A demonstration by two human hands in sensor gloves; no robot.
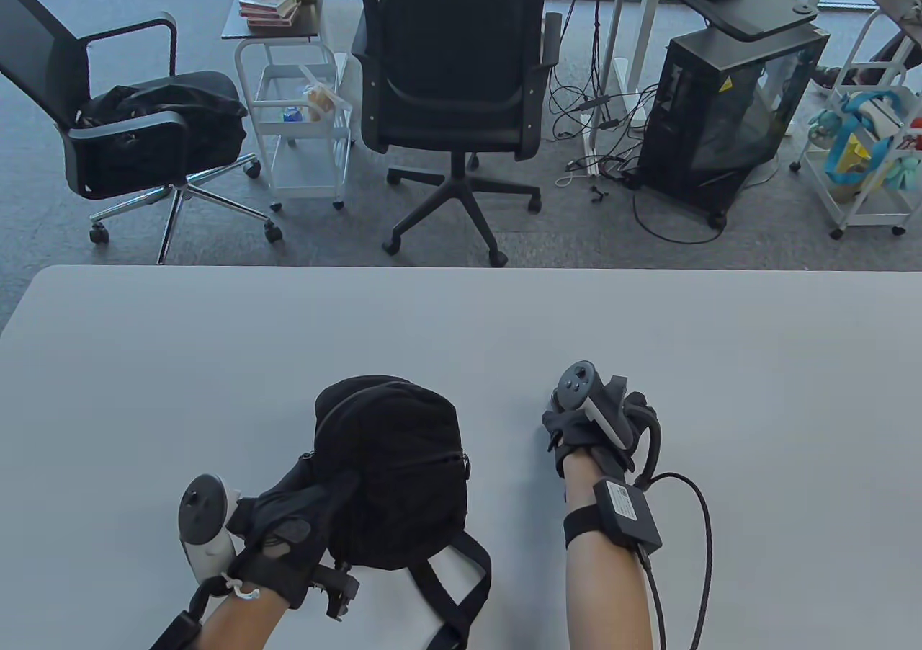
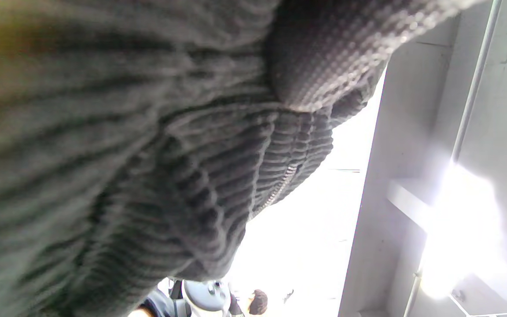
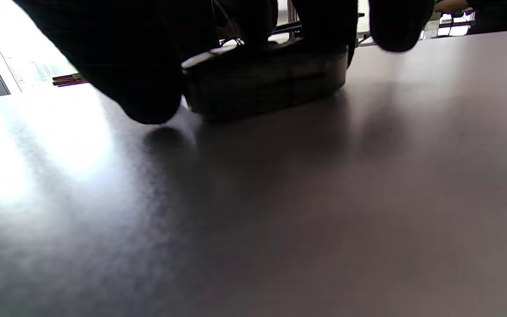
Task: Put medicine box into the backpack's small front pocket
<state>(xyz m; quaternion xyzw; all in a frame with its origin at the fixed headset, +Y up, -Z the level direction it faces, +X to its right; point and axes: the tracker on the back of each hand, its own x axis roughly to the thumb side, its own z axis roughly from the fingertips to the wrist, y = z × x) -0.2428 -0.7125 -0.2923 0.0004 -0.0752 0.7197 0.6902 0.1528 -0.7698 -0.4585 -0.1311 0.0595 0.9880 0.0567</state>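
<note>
Black ribbed fabric forms the backpack (image 1: 392, 470), lower centre of the table view; it looks soft and will likely sag unless braced. The left hand (image 1: 295, 527) grips its lower-left side, and the left wrist view is filled with the fabric and a zipper (image 2: 280, 187). The medicine box (image 3: 264, 79) lies flat on the table (image 1: 461, 333), upper centre of the right wrist view, under the right hand (image 1: 601, 419). Fingers (image 3: 148, 75) rest on and beside it; a closed grip cannot be confirmed. The box appears light and rigid; pinch its long sides.
</note>
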